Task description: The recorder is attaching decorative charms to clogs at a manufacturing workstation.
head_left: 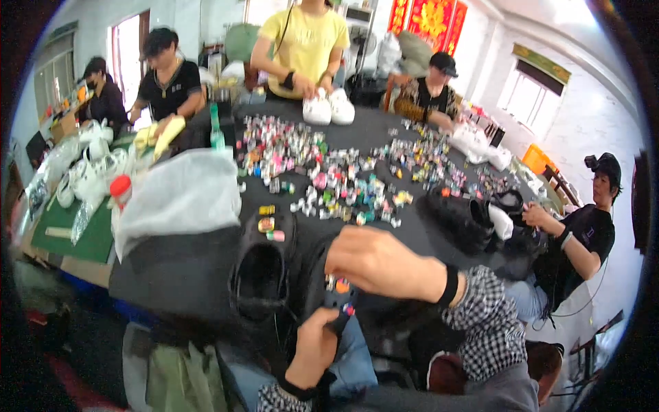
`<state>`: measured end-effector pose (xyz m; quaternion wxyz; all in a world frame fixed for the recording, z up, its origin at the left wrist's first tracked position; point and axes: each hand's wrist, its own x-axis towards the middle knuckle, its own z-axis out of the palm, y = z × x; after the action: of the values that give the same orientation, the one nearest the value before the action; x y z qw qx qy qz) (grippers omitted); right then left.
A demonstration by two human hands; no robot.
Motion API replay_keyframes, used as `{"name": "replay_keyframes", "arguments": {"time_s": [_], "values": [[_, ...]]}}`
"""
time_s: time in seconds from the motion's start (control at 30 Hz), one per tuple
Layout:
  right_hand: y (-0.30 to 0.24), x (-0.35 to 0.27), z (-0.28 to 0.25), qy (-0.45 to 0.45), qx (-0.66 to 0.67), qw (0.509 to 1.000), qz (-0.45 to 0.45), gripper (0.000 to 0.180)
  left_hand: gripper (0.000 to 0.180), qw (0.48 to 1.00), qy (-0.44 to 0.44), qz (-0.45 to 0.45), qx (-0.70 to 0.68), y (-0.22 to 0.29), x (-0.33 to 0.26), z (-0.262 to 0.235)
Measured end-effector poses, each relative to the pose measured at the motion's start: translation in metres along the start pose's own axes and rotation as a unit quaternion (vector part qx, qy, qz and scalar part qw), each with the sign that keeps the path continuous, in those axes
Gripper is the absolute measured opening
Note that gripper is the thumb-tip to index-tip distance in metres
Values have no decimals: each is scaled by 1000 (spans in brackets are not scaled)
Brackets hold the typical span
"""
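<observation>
Low in front of me, my left hand (316, 349) is closed on a black clog (336, 299), its thumb on the shoe's near part. Colourful shoe charms dot the clog's upper. Over its far part, my right hand (381, 262) bends downward with the fingers closed; whatever they pinch is hidden beneath the hand. To the left, a second black clog (259, 271) rests on the table edge, with its opening toward me. It carries yellow, orange and pink charms (268, 225).
Piles of small colourful charms (329, 168) cover the dark table. A white plastic sheet (182, 196) and a green bottle (216, 130) lie left. Across, a person in yellow (305, 48) holds white clogs (328, 108). Black clogs (456, 220) stand right, near another person (583, 233).
</observation>
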<state>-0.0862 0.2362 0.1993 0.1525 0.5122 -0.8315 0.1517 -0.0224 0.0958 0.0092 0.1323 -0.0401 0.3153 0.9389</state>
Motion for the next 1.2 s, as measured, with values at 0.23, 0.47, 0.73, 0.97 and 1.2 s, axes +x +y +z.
{"name": "replay_keyframes", "arguments": {"time_s": [0.23,0.47,0.73,0.97,1.2], "values": [[0,-6,2,-18,16,999,48,12,36,999,-16,5,39,-9,-2,-7],[-4,-17,1,-8,69,994,83,17,33,999,-16,-14,41,-11,-9,-4],[-6,-10,3,1,74,994,82,16,33,995,-30,0,95,-18,-12,-13],[-6,8,-7,-81,-52,994,41,10,32,856,-61,223,463,9,-25,14],[-6,24,-11,-161,-103,981,-10,9,29,996,-29,16,78,-8,-9,-1]]}}
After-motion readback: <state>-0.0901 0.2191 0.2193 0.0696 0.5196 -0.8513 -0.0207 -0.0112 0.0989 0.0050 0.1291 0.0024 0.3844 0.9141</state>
